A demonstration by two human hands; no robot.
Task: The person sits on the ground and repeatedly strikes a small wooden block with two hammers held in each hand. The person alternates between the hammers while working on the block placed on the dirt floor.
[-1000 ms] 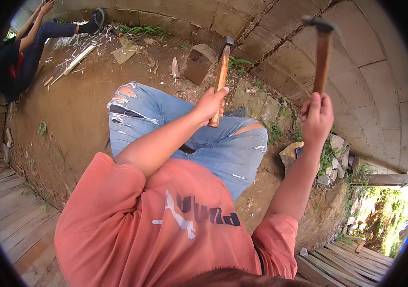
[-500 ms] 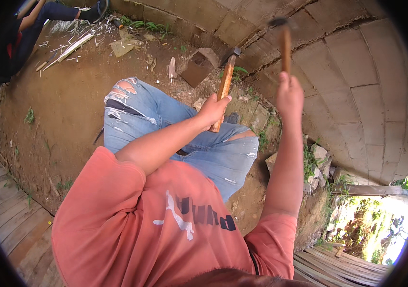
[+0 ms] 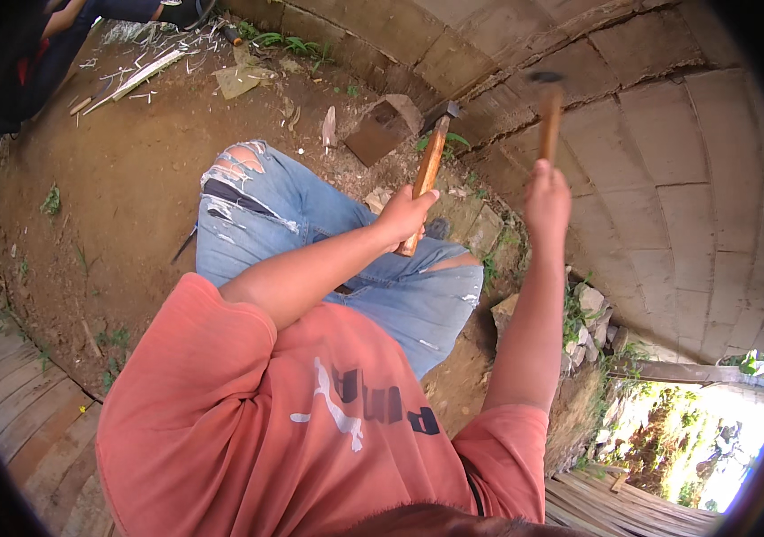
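My left hand [image 3: 406,217] is closed round the wooden handle of a tool with a dark metal head [image 3: 433,166]. The tool tilts up and to the right over my lap, its head by the foot of the block wall. Farther right, my right hand [image 3: 546,190] grips the lower end of a hammer's [image 3: 551,125] wooden handle. The hammer stands upright in the picture, its dark head smeared by motion in front of the wall. A clear gap separates the two tools.
The block wall [image 3: 668,134] curves along the right. Near its foot are a broken brown block [image 3: 384,132] and grey stones [image 3: 589,318]. At the upper left, another person's leg [image 3: 118,11] is beside a pale wood strip [image 3: 145,79] and scattered shavings. Planks [image 3: 33,394] border the dirt floor.
My right hand and the hammer have come slightly lower in the picture. My left hand keeps its hold on the wooden-handled tool. The whole view has shifted a little.
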